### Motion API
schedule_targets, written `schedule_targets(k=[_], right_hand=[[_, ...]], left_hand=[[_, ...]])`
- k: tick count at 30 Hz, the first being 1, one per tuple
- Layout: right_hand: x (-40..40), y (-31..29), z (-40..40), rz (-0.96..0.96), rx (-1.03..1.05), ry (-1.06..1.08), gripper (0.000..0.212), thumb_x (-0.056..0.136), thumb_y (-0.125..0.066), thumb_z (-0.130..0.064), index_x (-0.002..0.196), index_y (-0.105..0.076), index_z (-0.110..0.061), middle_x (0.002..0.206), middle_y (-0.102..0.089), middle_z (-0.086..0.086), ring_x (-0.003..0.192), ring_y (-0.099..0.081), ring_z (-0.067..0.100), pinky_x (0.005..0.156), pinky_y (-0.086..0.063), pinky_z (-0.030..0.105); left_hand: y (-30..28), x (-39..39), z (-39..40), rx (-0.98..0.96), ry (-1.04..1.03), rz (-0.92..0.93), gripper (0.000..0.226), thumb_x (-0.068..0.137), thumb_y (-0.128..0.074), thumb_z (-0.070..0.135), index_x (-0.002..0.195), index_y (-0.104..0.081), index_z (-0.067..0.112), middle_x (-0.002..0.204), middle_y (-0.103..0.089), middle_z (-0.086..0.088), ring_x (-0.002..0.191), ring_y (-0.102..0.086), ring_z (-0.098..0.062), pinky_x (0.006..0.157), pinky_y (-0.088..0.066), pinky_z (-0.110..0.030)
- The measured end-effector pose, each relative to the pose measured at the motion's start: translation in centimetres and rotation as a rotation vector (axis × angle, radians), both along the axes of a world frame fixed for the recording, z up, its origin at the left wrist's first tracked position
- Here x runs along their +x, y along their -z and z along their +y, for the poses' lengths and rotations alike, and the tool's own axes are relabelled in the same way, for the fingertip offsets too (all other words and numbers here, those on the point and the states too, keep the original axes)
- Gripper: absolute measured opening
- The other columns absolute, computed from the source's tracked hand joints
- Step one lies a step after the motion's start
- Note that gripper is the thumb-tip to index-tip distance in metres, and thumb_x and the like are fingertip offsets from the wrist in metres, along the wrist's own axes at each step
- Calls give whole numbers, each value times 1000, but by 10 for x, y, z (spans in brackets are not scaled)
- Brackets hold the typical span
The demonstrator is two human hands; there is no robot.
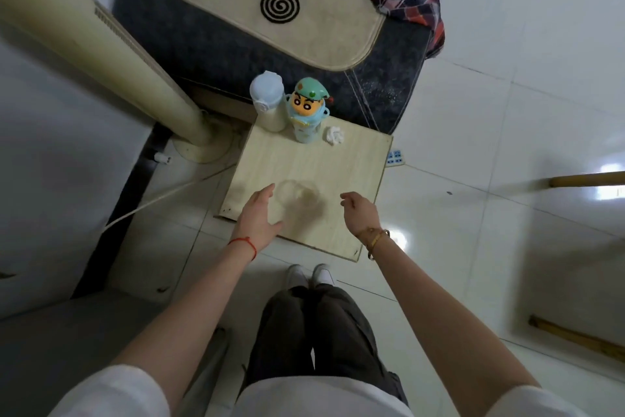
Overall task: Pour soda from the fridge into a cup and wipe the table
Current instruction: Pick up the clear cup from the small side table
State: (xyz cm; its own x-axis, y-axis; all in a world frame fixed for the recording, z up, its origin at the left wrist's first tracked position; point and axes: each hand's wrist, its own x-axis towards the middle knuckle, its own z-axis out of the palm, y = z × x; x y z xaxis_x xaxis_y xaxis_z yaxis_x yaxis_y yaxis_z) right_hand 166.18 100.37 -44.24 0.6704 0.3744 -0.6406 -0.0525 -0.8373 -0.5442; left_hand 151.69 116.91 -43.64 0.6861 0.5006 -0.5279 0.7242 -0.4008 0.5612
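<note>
Hands flank a clear glass cup point(297, 193) that stands near the front edge of a small pale wooden table point(358, 159). The left hand point(258, 213) lies just beside the cup on its left, fingers straight and released, palm turned towards the glass; whether it touches the rim cannot be told. The right hand point(360, 210) hovers a little apart on the cup's right, fingers loosely curled and grasping nothing. The cup appears empty, or holds at most a faint trace at the bottom; the glass is too transparent to settle this.

At the table's far edge stand a white lidded bottle point(267, 98) and a cartoon-figure bottle point(306, 108), touching or nearly so, with a crumpled white tissue point(334, 136) just beside them on the right. No soda container is in view, and no fridge can be identified with certainty. A cream tower fan point(101, 44) rises at the left, and a dark sofa point(216, 44) with a beige cushion lies beyond the table.

Assessment: the step in hand is the placing or steadying of the cup, ahead of fetching the soda. Pouring has not begun and the wipe is not yet due. The next move calls for the hands to leave the cup upright, well in from the table's front edge, and for the person to go to the fridge. The tissue is the likely wiping material, within easy reach when needed.
</note>
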Motion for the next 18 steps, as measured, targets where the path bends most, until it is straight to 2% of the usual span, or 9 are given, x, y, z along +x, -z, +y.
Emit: schedule_targets(k=[5,9,13,18], right_hand=[[3,60,18,102,31,85,37,100,-35,-13,127,-58,-7,124,-64,12,111,-58,28,82,-42,24],[4,98,26,179,82,212,35,99,-36,-16,120,-63,-10,117,-67,10,102,-62,24,89,-52,35],[3,115,29,205,115,241,35,98,-36,-16,117,-65,-12,114,-68,7,105,-62,24,95,-51,41],[4,115,34,234,142,237,35,98,-37,-15,119,-65,-11,103,-67,2,103,-62,22,98,-49,44]], left_hand=[[64,18,-4,-29,12,-25,91,77,-80,21,152,-28,21,149,-36,-3,130,-46,-19,106,-45,-38],[99,27,-8,-95,-55,-117,88,75,-83,18,148,-34,22,144,-39,-2,120,-50,-14,90,-50,-25],[116,34,-9,-72,-99,-179,83,72,-85,26,142,-40,26,132,-46,5,112,-53,-10,93,-51,-32],[119,39,-9,-65,-94,-223,70,72,-85,26,132,-48,26,127,-53,10,114,-54,-10,95,-52,-39]])
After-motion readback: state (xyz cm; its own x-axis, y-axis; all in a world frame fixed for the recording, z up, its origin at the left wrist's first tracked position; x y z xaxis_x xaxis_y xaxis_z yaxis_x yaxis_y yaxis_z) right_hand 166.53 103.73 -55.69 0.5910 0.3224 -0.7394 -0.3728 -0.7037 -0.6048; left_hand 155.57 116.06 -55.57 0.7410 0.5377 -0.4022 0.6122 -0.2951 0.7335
